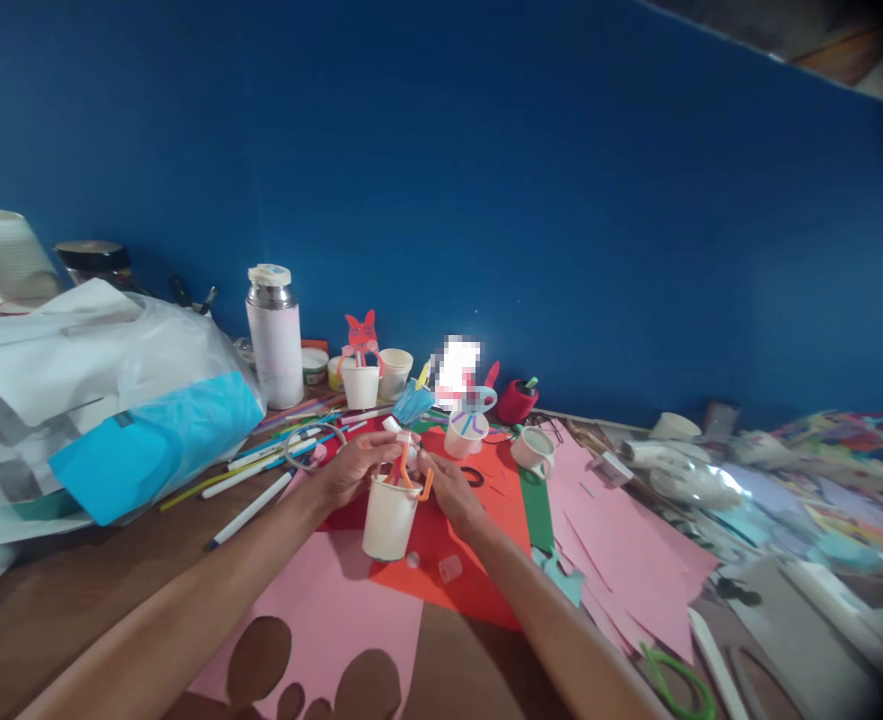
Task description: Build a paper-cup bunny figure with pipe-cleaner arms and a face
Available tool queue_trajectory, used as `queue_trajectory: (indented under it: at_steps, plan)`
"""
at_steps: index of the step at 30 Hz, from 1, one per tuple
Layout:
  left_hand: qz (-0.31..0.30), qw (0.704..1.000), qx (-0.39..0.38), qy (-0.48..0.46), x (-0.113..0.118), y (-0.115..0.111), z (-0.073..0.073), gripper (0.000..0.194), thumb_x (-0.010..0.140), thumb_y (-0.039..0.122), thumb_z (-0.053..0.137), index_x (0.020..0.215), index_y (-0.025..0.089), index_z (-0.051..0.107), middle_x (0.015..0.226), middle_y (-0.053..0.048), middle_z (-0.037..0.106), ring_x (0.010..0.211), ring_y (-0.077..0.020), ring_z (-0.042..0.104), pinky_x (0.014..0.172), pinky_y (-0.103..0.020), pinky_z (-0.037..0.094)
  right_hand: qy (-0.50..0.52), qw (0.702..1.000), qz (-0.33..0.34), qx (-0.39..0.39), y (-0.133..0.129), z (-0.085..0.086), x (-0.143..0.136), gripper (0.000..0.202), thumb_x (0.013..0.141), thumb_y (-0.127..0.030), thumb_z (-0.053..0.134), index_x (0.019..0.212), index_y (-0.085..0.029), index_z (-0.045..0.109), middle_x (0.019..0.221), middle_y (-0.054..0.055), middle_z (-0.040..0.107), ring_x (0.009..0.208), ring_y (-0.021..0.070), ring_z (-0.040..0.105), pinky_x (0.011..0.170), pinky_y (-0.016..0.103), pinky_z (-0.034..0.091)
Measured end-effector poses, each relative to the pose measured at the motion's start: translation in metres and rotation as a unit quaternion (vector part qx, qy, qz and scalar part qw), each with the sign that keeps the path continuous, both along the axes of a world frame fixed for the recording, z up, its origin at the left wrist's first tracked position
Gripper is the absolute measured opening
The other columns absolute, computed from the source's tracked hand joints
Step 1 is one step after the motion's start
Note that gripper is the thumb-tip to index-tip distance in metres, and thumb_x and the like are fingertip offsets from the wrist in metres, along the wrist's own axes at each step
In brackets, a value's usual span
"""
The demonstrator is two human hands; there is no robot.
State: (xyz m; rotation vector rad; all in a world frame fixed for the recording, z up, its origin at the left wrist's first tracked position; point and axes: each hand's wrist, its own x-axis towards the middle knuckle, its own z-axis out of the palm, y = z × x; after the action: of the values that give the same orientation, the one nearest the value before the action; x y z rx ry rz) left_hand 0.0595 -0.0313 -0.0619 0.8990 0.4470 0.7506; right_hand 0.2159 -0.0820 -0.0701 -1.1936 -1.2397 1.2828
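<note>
My left hand [360, 468] and my right hand [445, 486] meet just above a white paper cup [388, 522]. Both have their fingers closed around a small white piece [406, 446], too small to make out. Bent orange pipe cleaners [426, 484] rise from the cup and hang past its rim beside my right fingers. Below the cup lie a small clear cap [451, 568] and a tiny clear round bit [412, 560]. Behind my hands stands another white cup [361, 388] with a red cat-like paper head [361, 330].
Pink paper [321, 580] with cut-out holes and red-orange paper [478, 590] cover the table's middle. Markers [250, 508] and a flask [274, 340] are at left, near a plastic bag [96, 390]. A mug [534, 452] and more pink sheets [628, 540] lie right.
</note>
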Motion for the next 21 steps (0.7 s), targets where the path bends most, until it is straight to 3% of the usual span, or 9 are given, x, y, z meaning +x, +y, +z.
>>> queue_trajectory:
  at_steps: [10, 17, 21]
  plan:
    - [0.005, 1.000, 0.006, 0.004, 0.0006, 0.0005, -0.0021, 0.035, 0.072, 0.018, 0.061, 0.107, 0.013, 0.059, 0.089, -0.011, 0.065, 0.073, -0.0167, 0.062, 0.068, -0.027, 0.046, -0.017, 0.999, -0.034, -0.005, 0.0059, -0.0069, 0.0011, 0.031, 0.065, -0.045, 0.063, 0.069, -0.017, 0.053, 0.061, -0.002, 0.050, 0.055, 0.0097, 0.040, 0.051, 0.021, 0.031]
    - [-0.004, 1.000, 0.003, -0.003, 0.0001, -0.0005, 0.0012, 0.037, 0.072, 0.019, 0.061, 0.108, 0.012, 0.058, 0.085, -0.011, 0.066, 0.073, -0.0176, 0.062, 0.067, -0.027, 0.047, 0.000, 1.000, 0.005, -0.019, -0.0002, 0.0019, 0.0007, 0.037, 0.074, -0.052, 0.049, 0.069, -0.016, 0.056, 0.063, 0.000, 0.053, 0.058, 0.0118, 0.044, 0.055, 0.024, 0.033]
    - [-0.002, 1.000, 0.008, -0.010, -0.0003, -0.0009, 0.0034, 0.036, 0.072, 0.020, 0.061, 0.107, 0.012, 0.058, 0.089, -0.012, 0.065, 0.073, -0.0175, 0.061, 0.067, -0.028, 0.046, 0.007, 1.000, 0.005, -0.024, 0.0026, -0.0002, 0.0002, 0.036, 0.072, -0.051, 0.053, 0.069, -0.015, 0.056, 0.059, -0.001, 0.051, 0.056, 0.0110, 0.042, 0.054, 0.024, 0.032]
